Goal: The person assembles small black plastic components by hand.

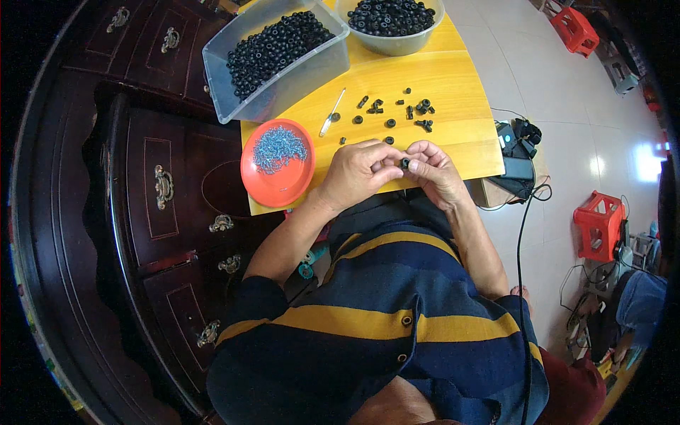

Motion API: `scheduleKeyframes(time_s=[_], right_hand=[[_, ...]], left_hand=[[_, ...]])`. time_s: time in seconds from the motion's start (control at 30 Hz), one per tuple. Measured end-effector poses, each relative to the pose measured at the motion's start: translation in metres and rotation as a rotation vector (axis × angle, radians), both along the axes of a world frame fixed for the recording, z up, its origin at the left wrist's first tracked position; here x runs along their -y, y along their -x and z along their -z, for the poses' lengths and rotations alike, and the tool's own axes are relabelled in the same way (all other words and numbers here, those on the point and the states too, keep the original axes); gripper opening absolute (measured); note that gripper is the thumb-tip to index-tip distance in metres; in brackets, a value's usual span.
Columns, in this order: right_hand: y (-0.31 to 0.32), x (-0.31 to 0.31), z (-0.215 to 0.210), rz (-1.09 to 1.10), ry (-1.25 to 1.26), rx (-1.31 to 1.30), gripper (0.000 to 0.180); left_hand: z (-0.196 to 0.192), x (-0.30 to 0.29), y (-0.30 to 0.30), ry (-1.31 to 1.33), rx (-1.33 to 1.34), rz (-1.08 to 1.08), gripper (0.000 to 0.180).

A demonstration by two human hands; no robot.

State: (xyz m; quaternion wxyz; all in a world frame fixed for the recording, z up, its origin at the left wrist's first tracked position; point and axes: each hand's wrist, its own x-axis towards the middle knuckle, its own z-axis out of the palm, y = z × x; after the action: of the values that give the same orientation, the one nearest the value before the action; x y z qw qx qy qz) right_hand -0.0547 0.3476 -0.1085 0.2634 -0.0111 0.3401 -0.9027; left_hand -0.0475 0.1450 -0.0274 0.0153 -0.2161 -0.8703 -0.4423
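Note:
Close to the table's near edge, my two hands meet at the fingertips. Between the right hand's thumb and fingers [437, 176] sits a small black ring-shaped part [404, 163], its round opening showing. My left hand [360, 172] is pinched right beside that part; whatever its fingertips hold is too small to make out. Just beyond the hands lie loose black parts: a round one [389, 140], another ring [390, 123] and a cluster of joined pieces [423, 107]. A red plate [287, 190] holding small silvery-blue metal pieces [278, 150] rests left of my left hand.
A clear plastic bin [219, 85] full of black rings stands at the far left of the yellow table [453, 71], beside a round tub [397, 47] of black parts. A slim pen-like tool [333, 112] lies nearby. Dark wooden drawers [170, 184] flank the left; a black cable [523, 241] hangs right.

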Motion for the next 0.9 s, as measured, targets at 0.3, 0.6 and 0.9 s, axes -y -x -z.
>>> scheduleKeyframes(time_s=[0.3, 0.6, 0.9], right_hand=[[0.002, -0.003, -0.012, -0.168, 0.004, -0.074, 0.062], [-0.002, 0.001, -0.024, -0.172, -0.001, -0.062, 0.060], [-0.006, 0.006, -0.019, -0.218, -0.058, -0.006, 0.034]], left_hand=[[0.002, 0.012, 0.009, 0.017, 0.104, 0.287, 0.042], [-0.003, 0.008, 0.002, 0.008, 0.101, 0.288, 0.036], [-0.002, 0.007, 0.000, 0.095, -0.151, 0.157, 0.031]])
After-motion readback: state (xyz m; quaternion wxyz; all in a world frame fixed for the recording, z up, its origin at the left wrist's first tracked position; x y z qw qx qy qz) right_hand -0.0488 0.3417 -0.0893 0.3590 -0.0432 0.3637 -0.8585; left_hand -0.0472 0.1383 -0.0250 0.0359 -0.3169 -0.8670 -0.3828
